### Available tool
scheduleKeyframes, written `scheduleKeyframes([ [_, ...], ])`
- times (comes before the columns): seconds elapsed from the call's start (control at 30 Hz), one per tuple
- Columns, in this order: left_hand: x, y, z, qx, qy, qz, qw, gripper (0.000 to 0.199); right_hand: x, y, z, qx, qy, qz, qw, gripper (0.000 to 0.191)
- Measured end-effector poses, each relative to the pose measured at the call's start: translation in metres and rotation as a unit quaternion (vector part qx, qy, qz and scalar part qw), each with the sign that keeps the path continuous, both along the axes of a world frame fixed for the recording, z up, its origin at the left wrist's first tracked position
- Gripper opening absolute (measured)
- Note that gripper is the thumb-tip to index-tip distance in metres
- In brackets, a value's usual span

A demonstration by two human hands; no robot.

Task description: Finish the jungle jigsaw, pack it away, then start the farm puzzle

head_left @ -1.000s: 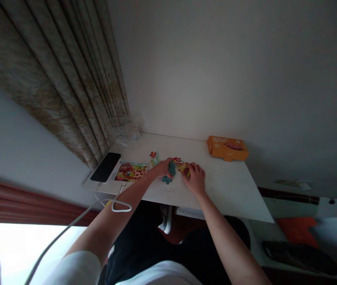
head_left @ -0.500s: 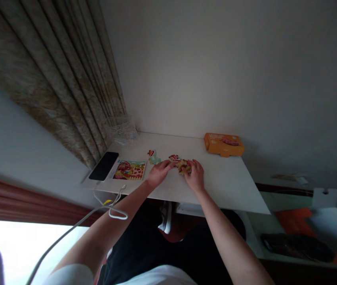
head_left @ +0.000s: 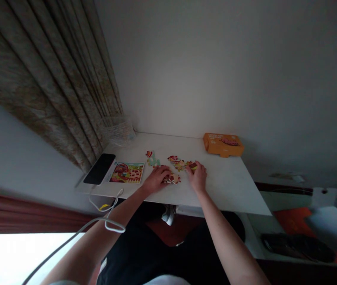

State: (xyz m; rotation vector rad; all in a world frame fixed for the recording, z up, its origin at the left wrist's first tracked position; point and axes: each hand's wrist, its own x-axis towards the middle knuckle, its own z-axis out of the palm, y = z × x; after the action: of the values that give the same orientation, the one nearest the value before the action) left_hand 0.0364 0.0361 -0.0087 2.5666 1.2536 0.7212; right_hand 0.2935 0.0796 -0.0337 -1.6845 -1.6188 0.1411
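Puzzle pieces lie on a white table (head_left: 224, 186). My left hand (head_left: 156, 179) has its fingers closed over a joined group of pieces (head_left: 174, 178) near the front edge. Farther right, my right hand (head_left: 197, 176) pinches a yellow and brown piece (head_left: 192, 166) at the right end of a second group (head_left: 178, 163). Some red and pale green pieces (head_left: 153, 159) rest behind my left hand. A picture card (head_left: 126, 173) of a farm scene lies to the left, its surface uncovered.
A black phone (head_left: 99, 169) with a white cable (head_left: 115, 225) lies at the table's left edge. Behind it stands a clear plastic container (head_left: 117, 132). An orange box (head_left: 224, 145) sits at the back right. A lower surface on the right holds papers and a dark object.
My left hand has moved slightly toward me, and a group of pieces now shows beside it, nearer the front edge. My right hand has shifted slightly right, uncovering more pieces between the hands.
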Motion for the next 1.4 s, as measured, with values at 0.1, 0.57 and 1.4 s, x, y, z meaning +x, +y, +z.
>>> scheduleKeyframes([
  [0.1, 0.002, -0.004, 0.004, -0.027, 0.014, 0.008, 1.000, 0.061, 0.005, 0.004, -0.003, 0.023, 0.099, -0.021, 0.995, 0.061],
  [0.57, 0.014, -0.009, 0.015, -0.035, 0.078, 0.005, 0.996, 0.049, 0.010, -0.002, -0.003, 0.067, 0.230, -0.042, 0.970, 0.053],
  [1.4, 0.010, 0.000, -0.004, 0.008, 0.064, -0.004, 0.998, 0.053, -0.012, -0.019, 0.020, -0.001, -0.113, 0.158, 0.981, 0.052],
])
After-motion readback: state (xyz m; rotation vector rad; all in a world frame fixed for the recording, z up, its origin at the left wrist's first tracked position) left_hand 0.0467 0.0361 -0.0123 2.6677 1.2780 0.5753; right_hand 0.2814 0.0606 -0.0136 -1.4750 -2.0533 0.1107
